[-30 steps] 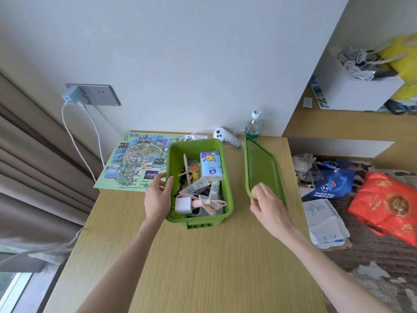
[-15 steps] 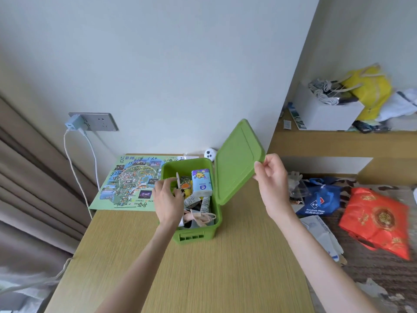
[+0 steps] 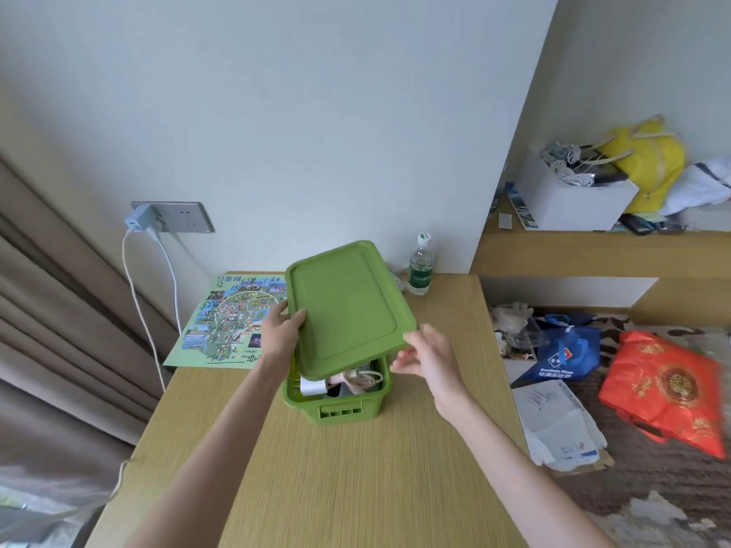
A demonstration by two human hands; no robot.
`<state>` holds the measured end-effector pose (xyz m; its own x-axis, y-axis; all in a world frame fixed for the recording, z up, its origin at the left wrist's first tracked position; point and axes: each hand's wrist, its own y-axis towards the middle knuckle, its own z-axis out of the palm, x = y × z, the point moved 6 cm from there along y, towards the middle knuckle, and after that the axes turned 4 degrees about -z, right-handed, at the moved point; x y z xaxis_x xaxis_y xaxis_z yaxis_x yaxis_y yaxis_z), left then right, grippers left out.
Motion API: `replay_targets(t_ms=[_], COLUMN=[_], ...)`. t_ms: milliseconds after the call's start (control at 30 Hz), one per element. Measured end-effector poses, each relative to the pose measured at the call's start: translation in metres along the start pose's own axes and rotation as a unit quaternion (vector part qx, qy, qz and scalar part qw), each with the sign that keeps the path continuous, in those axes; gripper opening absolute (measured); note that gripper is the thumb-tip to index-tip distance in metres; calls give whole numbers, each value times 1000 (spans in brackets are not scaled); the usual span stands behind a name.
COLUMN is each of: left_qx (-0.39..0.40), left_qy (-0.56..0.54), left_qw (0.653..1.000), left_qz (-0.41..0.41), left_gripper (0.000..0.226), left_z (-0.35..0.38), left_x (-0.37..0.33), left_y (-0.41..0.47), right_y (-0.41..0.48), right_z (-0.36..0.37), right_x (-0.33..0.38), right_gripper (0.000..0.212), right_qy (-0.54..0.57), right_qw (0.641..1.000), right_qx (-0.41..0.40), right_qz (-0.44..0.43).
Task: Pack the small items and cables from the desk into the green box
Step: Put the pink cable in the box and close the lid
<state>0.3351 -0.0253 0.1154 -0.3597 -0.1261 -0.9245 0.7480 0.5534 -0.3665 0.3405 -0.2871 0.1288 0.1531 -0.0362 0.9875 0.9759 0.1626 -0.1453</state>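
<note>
The green box stands in the middle of the wooden desk. Its green lid hovers tilted over the box, covering most of the opening. My left hand grips the lid's left edge, thumb on top. My right hand holds the lid's near right corner with curled fingers. Through the gap at the front I see a white charger and a pale coiled cable inside the box. The other contents are hidden by the lid.
A colourful map sheet lies at the desk's back left. A water bottle stands by the wall. White cables hang from a wall socket. Right of the desk lie bags and papers; a white carton sits on a shelf.
The lid, held upright to the right of the box by my right hand, has swung over the box. My left hand left the box's contents and took the lid's left edge.
</note>
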Motion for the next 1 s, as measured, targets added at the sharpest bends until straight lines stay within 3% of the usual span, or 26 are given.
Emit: replay_targets(t_ms=[133,300,533,667,833,1000], left_qx=[2,22,69,97,114,142], left_qy=[56,126,188,206,202,189], left_qw=[998,991,978,971,969,968], left_qz=[15,24,51,68,80,80], left_gripper=[51,55,56,55,56,62], left_z=[-26,-31,-27,-27,-26,-22], left_x=[18,32,40,43,49,44], left_y=[13,24,30,32,42,63], right_y=[-7,-7,-12,-16,-19,-19], right_z=[18,25,24,23,27,25], right_x=[-36,-53,-54,-62,-77,-83], right_gripper=[23,34,42,35,28,25], right_qy=[-190,-386,-500,-506,-370,-286], right_qw=[981,922,861,858,919,941], right_qx=[18,-25,-85,-87,-79,-84], right_qz=[21,-20,-30,31,112,158])
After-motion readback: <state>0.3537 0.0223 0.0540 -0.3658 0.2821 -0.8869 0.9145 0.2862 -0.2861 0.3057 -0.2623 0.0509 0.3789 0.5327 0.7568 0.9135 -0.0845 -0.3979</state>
